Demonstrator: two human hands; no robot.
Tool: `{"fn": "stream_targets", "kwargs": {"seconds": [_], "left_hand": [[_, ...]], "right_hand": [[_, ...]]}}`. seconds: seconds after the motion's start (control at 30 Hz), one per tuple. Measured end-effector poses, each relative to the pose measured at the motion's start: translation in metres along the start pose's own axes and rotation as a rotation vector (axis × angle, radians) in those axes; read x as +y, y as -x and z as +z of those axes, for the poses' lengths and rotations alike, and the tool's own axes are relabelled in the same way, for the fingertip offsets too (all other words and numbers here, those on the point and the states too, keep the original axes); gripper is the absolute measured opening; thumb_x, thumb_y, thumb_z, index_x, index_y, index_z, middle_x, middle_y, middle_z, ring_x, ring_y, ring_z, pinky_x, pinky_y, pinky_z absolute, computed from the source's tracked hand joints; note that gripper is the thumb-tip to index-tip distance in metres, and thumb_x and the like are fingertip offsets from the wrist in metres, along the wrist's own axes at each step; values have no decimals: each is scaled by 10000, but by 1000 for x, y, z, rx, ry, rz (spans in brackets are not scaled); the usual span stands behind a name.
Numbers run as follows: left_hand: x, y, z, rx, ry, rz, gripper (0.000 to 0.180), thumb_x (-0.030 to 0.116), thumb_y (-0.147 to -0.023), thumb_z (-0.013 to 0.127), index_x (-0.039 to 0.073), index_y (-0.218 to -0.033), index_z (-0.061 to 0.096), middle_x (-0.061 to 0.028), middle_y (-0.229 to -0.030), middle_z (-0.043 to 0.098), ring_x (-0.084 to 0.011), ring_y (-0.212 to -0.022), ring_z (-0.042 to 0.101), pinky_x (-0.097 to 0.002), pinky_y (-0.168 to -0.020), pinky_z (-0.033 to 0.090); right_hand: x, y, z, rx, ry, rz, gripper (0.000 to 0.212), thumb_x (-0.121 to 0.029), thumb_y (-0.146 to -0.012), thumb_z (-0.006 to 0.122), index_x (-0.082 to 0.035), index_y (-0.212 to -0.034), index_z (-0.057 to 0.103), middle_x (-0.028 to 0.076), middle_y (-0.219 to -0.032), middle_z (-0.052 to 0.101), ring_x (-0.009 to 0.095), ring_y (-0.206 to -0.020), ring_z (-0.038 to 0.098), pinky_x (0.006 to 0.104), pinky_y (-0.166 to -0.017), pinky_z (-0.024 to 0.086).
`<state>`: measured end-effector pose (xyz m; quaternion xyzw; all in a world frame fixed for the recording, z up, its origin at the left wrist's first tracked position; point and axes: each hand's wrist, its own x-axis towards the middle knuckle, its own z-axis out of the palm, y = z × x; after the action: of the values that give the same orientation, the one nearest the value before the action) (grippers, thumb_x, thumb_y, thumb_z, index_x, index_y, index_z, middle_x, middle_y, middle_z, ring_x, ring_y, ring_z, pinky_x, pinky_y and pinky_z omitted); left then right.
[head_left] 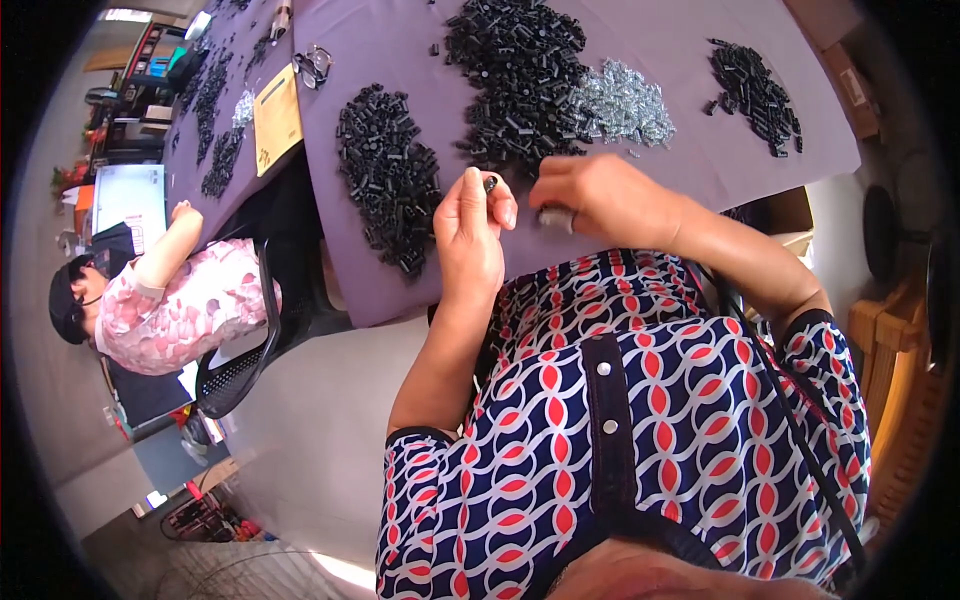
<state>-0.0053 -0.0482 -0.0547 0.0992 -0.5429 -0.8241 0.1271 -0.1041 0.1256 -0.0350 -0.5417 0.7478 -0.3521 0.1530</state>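
Black and small, the piece (pixel 491 184) sits at the fingertips of the left hand (pixel 470 240), above the cloth (pixel 680 35) near its close edge, between the left pile (pixel 388 165) and the right hand (pixel 615 205). So slight a grip looks like the weak point: a nudge from the other hand, just beside it, could knock the piece loose, and it might then drop into the lap (pixel 600 287) or be lost among its look-alikes in the left pile. The big pile (pixel 515 80) and the clear pile (pixel 625 105) run into each other, so a careless sweep of the right hand could mix the two further. Both hands are near that close edge, and parts pushed that way would probably fall off. As for the fingers, the left thumb and a finger are pinched narrow on the piece. The right hand's fingers curl downward, blurred, the gap between them mostly hidden; a grey thing (pixel 557 218) shows under them, but I cannot tell what it is, nor whether it is gripped, worn or only touched. The far pile (pixel 757 97), also black, lies well apart to the right, with neither hand touching it.
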Motion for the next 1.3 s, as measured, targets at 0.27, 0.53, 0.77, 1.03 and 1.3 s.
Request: {"fn": "stream_targets", "kwargs": {"seconds": [0.27,0.53,0.77,1.03,1.3], "left_hand": [[-7,9,2,11,-57,-22,360,292,-1091,428,26,-903,582,-12,-740,536,-89,-653,470,-232,-613,392],[-13,10,5,-22,-38,-69,214,228,-1041,551,40,-977,630,7,-794,602,-71,-713,538,-217,-670,431],[-11,11,-10,18,-53,-133,169,139,-994,617,15,-1094,674,-26,-861,679,-72,-722,587,-215,-681,478],[-5,13,-19,116,-8,-169,188,124,-991,616,8,-1127,676,-46,-911,696,-81,-733,603,-217,-685,491],[-7,13,-25,53,47,-225,203,125,-988,620,1,-1140,673,-70,-948,708,-92,-745,619,-234,-680,511]], "right_hand": [[12,-1,17,119,162,-116,177,-47,-730,664,-15,-882,578,134,-884,582,344,-830,639,417,-718,534],[15,16,-5,159,-403,285,431,198,-682,521,29,-1068,616,129,-1008,632,224,-1012,659,315,-900,521],[21,28,0,198,-160,161,348,108,-708,618,4,-1039,640,146,-970,646,331,-931,642,377,-827,524],[16,15,9,224,-84,125,423,90,-683,608,-17,-1089,658,132,-1055,624,349,-968,636,401,-823,529],[21,-27,20,226,308,-7,134,-67,-719,672,-48,-841,621,96,-916,581,302,-838,639,402,-683,541]]}}
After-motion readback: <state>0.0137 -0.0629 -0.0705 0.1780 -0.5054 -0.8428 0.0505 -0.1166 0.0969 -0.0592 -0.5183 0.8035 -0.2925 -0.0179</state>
